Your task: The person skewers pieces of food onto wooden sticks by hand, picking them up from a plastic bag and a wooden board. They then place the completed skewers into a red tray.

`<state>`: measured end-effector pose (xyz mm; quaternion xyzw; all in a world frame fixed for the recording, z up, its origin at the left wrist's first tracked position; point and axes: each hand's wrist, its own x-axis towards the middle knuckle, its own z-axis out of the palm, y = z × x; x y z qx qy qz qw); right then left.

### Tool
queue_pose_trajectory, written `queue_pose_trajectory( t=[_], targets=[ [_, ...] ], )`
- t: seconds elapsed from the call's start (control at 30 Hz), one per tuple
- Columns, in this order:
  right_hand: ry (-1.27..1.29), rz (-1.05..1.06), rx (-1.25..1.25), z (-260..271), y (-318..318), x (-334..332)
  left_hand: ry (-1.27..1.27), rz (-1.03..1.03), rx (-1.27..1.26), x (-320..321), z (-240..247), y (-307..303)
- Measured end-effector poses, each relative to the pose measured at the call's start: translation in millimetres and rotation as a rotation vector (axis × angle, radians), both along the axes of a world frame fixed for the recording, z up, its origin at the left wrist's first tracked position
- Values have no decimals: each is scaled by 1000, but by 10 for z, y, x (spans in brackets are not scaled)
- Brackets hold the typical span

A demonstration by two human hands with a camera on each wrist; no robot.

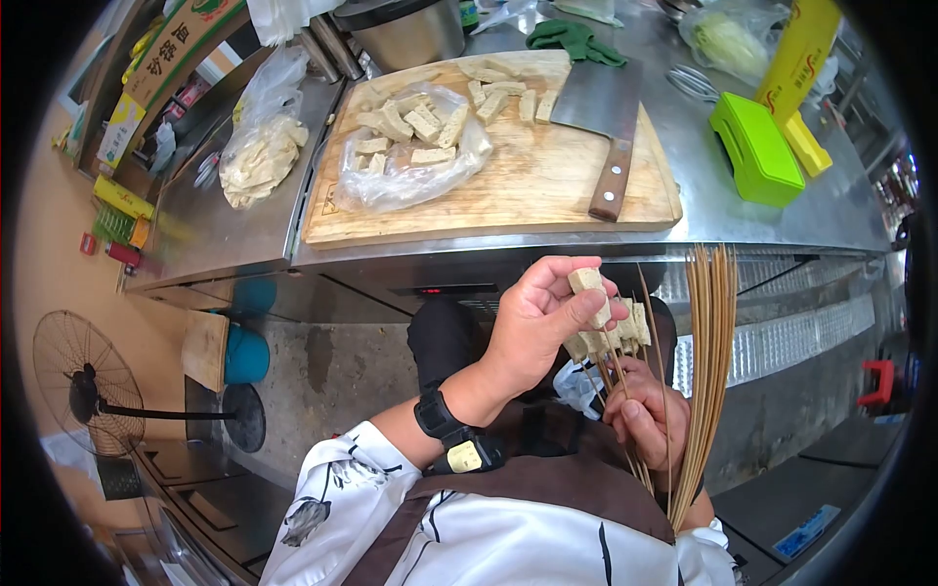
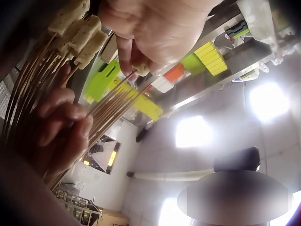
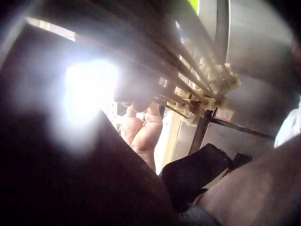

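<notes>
In the head view my left hand (image 1: 542, 317) pinches a pale tofu piece (image 1: 587, 283) between thumb and fingers, at the tip of a thin skewer. Below it, my right hand (image 1: 650, 420) grips several skewers, some with tofu pieces (image 1: 630, 327) threaded on their upper ends. A thick bundle of bare skewers (image 1: 711, 361) rises beside the right hand. The left wrist view shows the left hand (image 2: 155, 33) above the skewer tips and the right hand (image 2: 63, 127) curled round the sticks. Threaded tofu (image 3: 207, 101) also shows in the right wrist view.
On the counter, a cutting board (image 1: 547, 186) bears a plastic bag of tofu pieces (image 1: 425, 122), loose strips and a cleaver (image 1: 611, 186). A green box (image 1: 757, 151) stands at the right, another bag (image 1: 259, 161) at the left. A fan (image 1: 88, 391) stands at far left.
</notes>
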<state>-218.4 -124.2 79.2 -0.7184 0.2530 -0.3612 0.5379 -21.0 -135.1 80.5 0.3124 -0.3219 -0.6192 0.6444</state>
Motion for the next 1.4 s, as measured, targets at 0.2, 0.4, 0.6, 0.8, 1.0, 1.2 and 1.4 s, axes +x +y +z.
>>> queue_pose_trajectory(
  t=[0.2, 0.4, 0.6, 0.8, 1.0, 1.2, 1.4],
  targets=[
    [3, -32, 34, -15, -4, -13, 33, -25, 5, -91, -51, 33],
    [-16, -13, 20, -55, -37, -12, 314, -98, 70, -11, 12, -29],
    [-13, 1, 28, -47, -52, -18, 294, -101, 134, -9, -83, -25],
    [-7, -32, 54, -40, -44, 29, 307, -196, 147, -45, -139, 7],
    [16, -13, 83, -88, -92, -17, 229, -189, 179, -63, -121, 19],
    [60, -247, -9, -39, -78, 41, 26, -159, 187, 110, -177, -21],
    [-54, -158, -355, -39, -145, 69, -499, -6, 164, 113, -163, -78]
  ],
)
